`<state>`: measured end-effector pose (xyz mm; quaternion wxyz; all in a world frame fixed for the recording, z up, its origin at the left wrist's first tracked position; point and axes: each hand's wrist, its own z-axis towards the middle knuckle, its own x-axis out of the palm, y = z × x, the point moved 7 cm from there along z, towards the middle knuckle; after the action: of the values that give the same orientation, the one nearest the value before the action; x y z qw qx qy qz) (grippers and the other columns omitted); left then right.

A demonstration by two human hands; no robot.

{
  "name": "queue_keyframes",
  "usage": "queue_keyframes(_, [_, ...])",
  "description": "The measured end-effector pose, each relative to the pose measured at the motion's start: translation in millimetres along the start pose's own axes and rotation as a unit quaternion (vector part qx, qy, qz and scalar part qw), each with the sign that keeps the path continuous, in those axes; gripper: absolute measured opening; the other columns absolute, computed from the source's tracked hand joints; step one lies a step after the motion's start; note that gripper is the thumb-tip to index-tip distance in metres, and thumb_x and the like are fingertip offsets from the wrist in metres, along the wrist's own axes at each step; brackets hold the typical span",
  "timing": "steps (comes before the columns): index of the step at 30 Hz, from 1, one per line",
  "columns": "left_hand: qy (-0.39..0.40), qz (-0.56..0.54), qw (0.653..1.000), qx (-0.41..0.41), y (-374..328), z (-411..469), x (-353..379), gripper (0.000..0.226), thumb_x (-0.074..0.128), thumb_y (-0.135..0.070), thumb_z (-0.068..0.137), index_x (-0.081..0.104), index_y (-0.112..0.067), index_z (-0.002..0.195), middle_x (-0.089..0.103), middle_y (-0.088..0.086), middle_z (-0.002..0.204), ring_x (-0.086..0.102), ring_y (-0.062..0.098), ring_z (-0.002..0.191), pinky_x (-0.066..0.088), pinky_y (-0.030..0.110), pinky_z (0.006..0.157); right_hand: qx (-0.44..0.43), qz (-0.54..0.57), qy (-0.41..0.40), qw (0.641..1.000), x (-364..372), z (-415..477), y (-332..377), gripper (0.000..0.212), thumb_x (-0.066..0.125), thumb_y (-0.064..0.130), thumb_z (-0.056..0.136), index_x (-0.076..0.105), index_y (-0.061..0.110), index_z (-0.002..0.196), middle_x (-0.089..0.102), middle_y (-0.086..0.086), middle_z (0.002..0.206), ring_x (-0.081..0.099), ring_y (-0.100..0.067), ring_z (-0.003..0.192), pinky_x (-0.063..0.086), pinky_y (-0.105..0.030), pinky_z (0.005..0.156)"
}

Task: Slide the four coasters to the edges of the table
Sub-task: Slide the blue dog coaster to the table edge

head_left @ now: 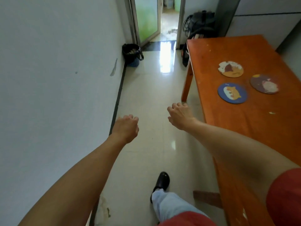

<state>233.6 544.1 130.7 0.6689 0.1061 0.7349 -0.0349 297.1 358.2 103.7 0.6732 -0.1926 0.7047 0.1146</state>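
three round printed coasters [232,92] on the orange wooden table [254,131] were seen right of both empty, loosely curled hands, nearest the right hand [180,115], the left hand [126,127] farther.

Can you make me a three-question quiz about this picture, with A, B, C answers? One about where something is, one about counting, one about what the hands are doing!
1. Where is the black bin?
A) on the table
B) on the floor by the wall
C) under the table

2. How many coasters show on the table?
A) two
B) three
C) five

3. What are the hands holding?
A) nothing
B) a coaster
C) a cup

Answers: 1 B, it stands by the wall near the doorway. 2 B, cream, blue and purple. 3 A, left hand and right hand hang empty over the floor.
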Motion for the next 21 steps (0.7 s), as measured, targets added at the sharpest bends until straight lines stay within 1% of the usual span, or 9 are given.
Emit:
queue_keyframes(4, [0.010, 0.007, 0.999, 0.036, 18, 81, -6, 0.025, 0.044, -0.025, 0.094, 0.059, -0.010, 0.107, 0.061, 0.011, 0.101, 0.059, 0.028, 0.088, 0.048, 0.039, 0.080, 0.047, 0.017, 0.020, 0.999, 12, 61, -28, 0.027, 0.053, 0.030, 0.093, 0.058, 0.011, 0.110, 0.063, -0.013, 0.110, 0.060, -0.032, 0.098, 0.048, -0.045, 0.085])
queue_keyframes(7, [0.011, 0.011, 0.998, 0.068, 24, 138, -14, 0.025, 0.045, -0.026, 0.094, 0.058, -0.010, 0.108, 0.061, 0.010, 0.102, 0.058, 0.027, 0.089, 0.046, 0.037, 0.078, 0.070, 0.013, 0.033, 0.997, 14, 98, -54, 0.025, 0.052, 0.029, 0.092, 0.059, 0.011, 0.109, 0.063, -0.013, 0.110, 0.059, -0.031, 0.097, 0.048, -0.044, 0.084])
queue_keyframes(11, [0.008, 0.009, 0.994, 0.112, 21, 212, -26, 0.025, 0.045, -0.027, 0.094, 0.058, -0.010, 0.109, 0.061, 0.010, 0.104, 0.058, 0.027, 0.091, 0.045, 0.036, 0.076, 0.107, 0.026, 0.049, 0.993, 8, 134, -94, 0.030, 0.051, 0.028, 0.094, 0.058, 0.011, 0.117, 0.062, -0.014, 0.117, 0.059, -0.033, 0.104, 0.047, -0.044, 0.086])
queue_keyframes(13, [0.006, 0.016, 0.989, 0.144, 12, 253, -30, 0.025, 0.045, -0.028, 0.095, 0.057, -0.011, 0.110, 0.061, 0.009, 0.106, 0.058, 0.027, 0.094, 0.045, 0.037, 0.078, 0.132, 0.022, 0.049, 0.990, 7, 150, -120, 0.030, 0.049, 0.030, 0.095, 0.056, 0.012, 0.118, 0.061, -0.013, 0.116, 0.059, -0.031, 0.103, 0.046, -0.043, 0.086])
queue_keyframes(17, [-0.001, 0.012, 0.976, 0.218, -13, 336, -31, 0.025, 0.044, -0.028, 0.095, 0.056, -0.012, 0.111, 0.060, 0.009, 0.110, 0.057, 0.027, 0.100, 0.044, 0.037, 0.082, 0.214, 0.032, 0.073, 0.974, 12, 167, -179, 0.028, 0.049, 0.032, 0.096, 0.055, 0.013, 0.115, 0.059, -0.013, 0.116, 0.056, -0.030, 0.106, 0.042, -0.043, 0.087])
queue_keyframes(21, [-0.005, 0.003, 0.950, 0.312, -43, 408, -32, 0.027, 0.043, -0.028, 0.096, 0.055, -0.012, 0.113, 0.060, 0.009, 0.111, 0.057, 0.026, 0.101, 0.045, 0.037, 0.085, 0.325, 0.040, 0.101, 0.940, 26, 174, -231, 0.035, 0.051, 0.037, 0.095, 0.054, 0.012, 0.120, 0.057, -0.013, 0.120, 0.053, -0.031, 0.111, 0.042, -0.045, 0.088])
